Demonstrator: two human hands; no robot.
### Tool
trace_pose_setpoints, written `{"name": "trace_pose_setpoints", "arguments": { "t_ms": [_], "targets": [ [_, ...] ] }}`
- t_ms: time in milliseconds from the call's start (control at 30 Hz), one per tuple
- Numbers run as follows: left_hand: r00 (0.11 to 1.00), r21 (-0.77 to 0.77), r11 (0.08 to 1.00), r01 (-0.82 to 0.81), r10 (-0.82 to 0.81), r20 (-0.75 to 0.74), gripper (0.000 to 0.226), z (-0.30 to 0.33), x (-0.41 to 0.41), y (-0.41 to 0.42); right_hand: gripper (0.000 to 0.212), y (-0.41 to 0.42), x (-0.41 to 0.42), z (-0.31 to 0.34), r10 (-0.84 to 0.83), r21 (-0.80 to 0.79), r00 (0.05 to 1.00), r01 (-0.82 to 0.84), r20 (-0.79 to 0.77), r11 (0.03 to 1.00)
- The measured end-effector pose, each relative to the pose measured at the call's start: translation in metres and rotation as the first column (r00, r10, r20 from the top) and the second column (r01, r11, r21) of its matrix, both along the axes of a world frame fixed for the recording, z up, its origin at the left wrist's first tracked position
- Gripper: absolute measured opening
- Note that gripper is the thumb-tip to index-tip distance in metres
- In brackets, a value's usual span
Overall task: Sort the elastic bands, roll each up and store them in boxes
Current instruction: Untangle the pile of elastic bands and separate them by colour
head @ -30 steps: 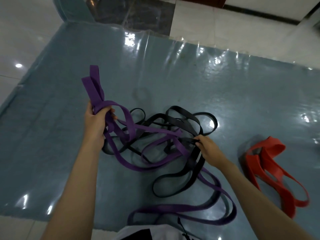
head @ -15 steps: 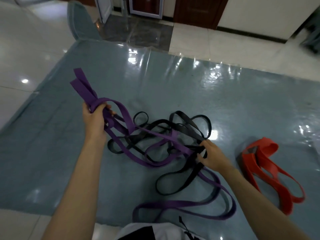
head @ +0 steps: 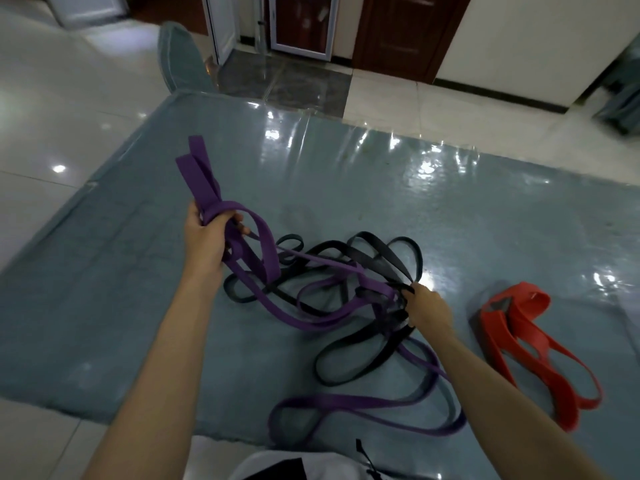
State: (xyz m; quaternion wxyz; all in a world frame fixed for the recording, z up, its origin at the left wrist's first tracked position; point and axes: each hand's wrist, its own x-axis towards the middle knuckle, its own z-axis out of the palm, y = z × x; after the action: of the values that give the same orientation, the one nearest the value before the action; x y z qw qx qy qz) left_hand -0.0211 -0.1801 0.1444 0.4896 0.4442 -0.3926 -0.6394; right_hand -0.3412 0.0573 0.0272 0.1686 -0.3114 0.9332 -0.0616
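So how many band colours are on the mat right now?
3. Purple, gripped by the left hand; black, tangled with it by the right hand; red, apart at right. How many bands of each colour is unclear.

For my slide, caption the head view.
Left hand grips purple bands; right hand pinches black bands.

The band bunched in my left hand is solid purple, no print. My right hand sits on the plain black bands, tangled with more purple. Off to my right the band is bright red-orange. All lie on a glossy grey-blue mat over pale cream floor tiles.
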Motion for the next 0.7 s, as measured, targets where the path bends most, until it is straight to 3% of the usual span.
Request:
{"name": "trace_pose_setpoints", "arguments": {
  "t_ms": [100,267,467,700],
  "targets": [
    [1.0,-0.015,1.0,0.023,-0.023,0.006,0.03,-0.002,0.001,0.002,0.027,-0.002,-0.001,0.0,-0.059,-0.04,0.993,0.064,0.105,0.997],
    [0.998,-0.035,0.999,0.042,-0.041,0.046,0.029,-0.004,0.008,-0.001,0.03,-0.005,-0.007,0.002,0.037,0.001,0.997,-0.037,-0.063,0.999],
    [0.998,-0.01,1.0,0.029,-0.028,0.057,0.034,-0.009,-0.004,-0.012,0.022,-0.018,-0.024,-0.006,-0.115,-0.088,0.98,0.131,0.163,0.988],
    [0.999,0.007,0.999,-0.036,0.036,0.034,0.029,-0.01,-0.03,-0.037,0.025,-0.035,-0.058,-0.015,-0.26,-0.147,0.936,0.299,0.236,0.943]
  ]
}}
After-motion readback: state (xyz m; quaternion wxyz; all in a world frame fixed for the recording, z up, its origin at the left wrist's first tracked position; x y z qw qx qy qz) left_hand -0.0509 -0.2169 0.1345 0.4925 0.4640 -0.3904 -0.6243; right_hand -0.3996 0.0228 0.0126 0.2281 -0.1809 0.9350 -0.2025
